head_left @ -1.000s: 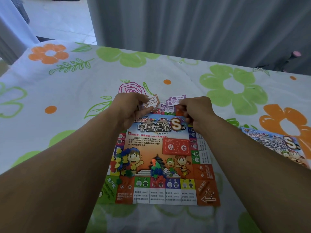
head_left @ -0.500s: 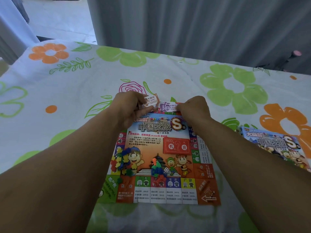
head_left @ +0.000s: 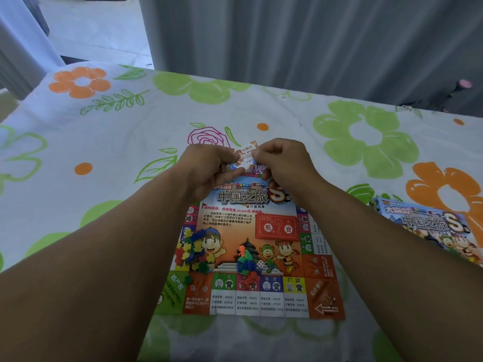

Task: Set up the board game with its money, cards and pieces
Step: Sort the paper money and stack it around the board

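Observation:
The paper game board (head_left: 251, 296) lies flat on the flowered tablecloth. Over its far edge my left hand (head_left: 209, 168) grips a small stack of paper money (head_left: 247, 154), its top note orange and white. My right hand (head_left: 282, 160) pinches the right side of the same stack. A purple note (head_left: 258, 169) peeks out on the board under the hands. A pile of small coloured plastic pieces (head_left: 192, 253) sits on the board's left side. More pieces and a white die (head_left: 260, 263) lie near the middle. A red card stack (head_left: 277, 227) rests on the board.
The game's box lid (head_left: 428, 228) lies on the cloth at the right. A grey curtain (head_left: 313, 43) hangs behind the table's far edge. Flowered tablecloth (head_left: 104, 152) spreads to the left and beyond the board.
My right hand has left the purple note on the board's far edge and moved left and up to the stack in my left hand.

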`<act>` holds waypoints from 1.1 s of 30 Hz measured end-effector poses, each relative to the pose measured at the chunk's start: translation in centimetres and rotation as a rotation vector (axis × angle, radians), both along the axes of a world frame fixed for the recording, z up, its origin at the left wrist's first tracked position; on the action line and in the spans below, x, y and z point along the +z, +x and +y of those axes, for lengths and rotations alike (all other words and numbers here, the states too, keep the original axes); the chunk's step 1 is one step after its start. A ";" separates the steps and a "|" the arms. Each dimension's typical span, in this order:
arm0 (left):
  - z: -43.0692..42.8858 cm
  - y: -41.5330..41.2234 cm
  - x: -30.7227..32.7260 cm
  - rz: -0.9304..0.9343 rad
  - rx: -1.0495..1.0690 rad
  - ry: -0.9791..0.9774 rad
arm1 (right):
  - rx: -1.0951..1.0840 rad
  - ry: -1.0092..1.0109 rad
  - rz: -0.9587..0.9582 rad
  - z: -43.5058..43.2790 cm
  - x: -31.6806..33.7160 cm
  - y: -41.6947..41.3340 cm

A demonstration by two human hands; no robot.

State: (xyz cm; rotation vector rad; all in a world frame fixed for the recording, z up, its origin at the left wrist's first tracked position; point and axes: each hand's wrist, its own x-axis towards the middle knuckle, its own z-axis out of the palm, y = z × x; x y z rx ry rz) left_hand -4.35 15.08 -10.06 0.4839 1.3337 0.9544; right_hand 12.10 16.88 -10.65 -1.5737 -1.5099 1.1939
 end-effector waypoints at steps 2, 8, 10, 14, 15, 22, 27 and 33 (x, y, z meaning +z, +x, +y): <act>0.0 0.0 0.0 -0.005 -0.008 0.000 | 0.003 0.002 -0.004 0.0 -0.1 -0.1; 0.1 -0.6 -0.3 0.010 0.018 -0.014 | -0.131 -0.117 0.132 0.3 0.2 -0.5; 0.2 -1.0 -0.4 0.036 0.069 -0.008 | -0.207 -0.161 0.240 0.6 0.3 -0.9; 0.2 -2.2 -0.3 0.082 0.192 0.000 | -0.270 -0.196 0.321 0.7 0.3 -1.7; 0.2 -2.4 -0.3 0.088 0.214 0.002 | -0.278 -0.204 0.317 0.6 0.2 -1.9; -0.1 -3.8 0.1 0.116 0.324 -0.003 | -0.315 -0.337 0.274 0.3 -0.4 -3.4; -0.1 -4.2 0.2 0.103 0.311 -0.005 | -0.293 -0.341 0.213 0.2 -0.7 -4.1; 0.0 -4.1 0.1 0.103 0.281 0.005 | -0.302 -0.242 -0.061 0.2 -0.9 -3.9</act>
